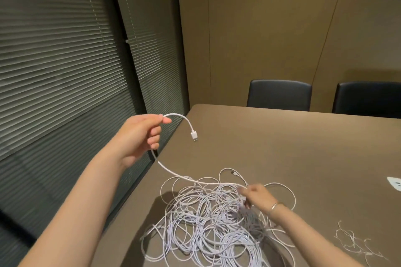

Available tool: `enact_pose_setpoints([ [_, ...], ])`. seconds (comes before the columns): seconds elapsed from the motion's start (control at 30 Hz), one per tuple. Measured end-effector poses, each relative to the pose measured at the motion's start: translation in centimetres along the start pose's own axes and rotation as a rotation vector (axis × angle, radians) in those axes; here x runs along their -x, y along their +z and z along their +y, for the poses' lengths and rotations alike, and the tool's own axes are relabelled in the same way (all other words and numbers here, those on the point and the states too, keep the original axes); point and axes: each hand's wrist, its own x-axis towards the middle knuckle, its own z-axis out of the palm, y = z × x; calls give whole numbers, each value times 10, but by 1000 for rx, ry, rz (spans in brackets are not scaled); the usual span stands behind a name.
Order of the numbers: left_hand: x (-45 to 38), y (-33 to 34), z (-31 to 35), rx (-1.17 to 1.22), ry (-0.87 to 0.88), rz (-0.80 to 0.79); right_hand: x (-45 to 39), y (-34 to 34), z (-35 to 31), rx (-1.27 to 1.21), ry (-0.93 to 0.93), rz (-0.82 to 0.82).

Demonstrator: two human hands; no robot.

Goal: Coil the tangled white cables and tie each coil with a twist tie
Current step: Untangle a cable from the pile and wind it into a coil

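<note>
- Blinds (65, 71): covered the far left; no part in the task.
- Left hand (138, 136): raised over the surface's left edge, fingers curled round one cable (173, 174) near its end; the plug (194, 136) hung free just beyond the fingertips.
- Cable: ran down from the left hand, across the top of the heap, to the right hand.
- Heap (208, 221): many white cables lay tangled on the surface (282, 147), front centre. No finished coil was visible; judged an early stage, with one cable only being drawn free.
- Right hand (255, 196): low on the heap's right side, blurred; fingers appeared to pinch the same cable.
- Twist ties (355, 243): lay loose, well right of the heap, none in use.
- Chairs (280, 94): two, behind the far edge.
</note>
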Motion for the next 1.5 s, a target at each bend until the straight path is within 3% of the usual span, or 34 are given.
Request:
enact_pose_setpoints([
  [0.1,-7,-5,-14,-67,-32,-15,-6,-16,-35,-240,24,80],
  [0.3,-32,-8,-36,-115,-120,-66,14,-22,-131,-548,-99,64],
  [0.57,-51,4,-53,-71,-211,-323,39,34,-190,-761,-249,66],
  [0.73,-61,6,-63,92,-286,-396,28,68,-187,-665,-289,341],
  [0.87,-66,6,-70,24,-213,-394,23,86,-181,-461,-319,464],
  [1.07,-85,-19,-59,386,-384,-536,19,72,-162,-333,-373,722],
  [1.2,-94,-31,-61,525,-487,-649,-3,59,-157,-299,-367,498],
  [1.3,-101,-41,-66,629,-519,-748,-12,59,-160,-436,-348,377],
  [1.4,-106,-52,-68,494,-529,-689,-10,62,-166,-547,-357,318],
  [1.5,-111,-62,-68,246,-552,-702,-9,60,-170,-495,-363,213],
])
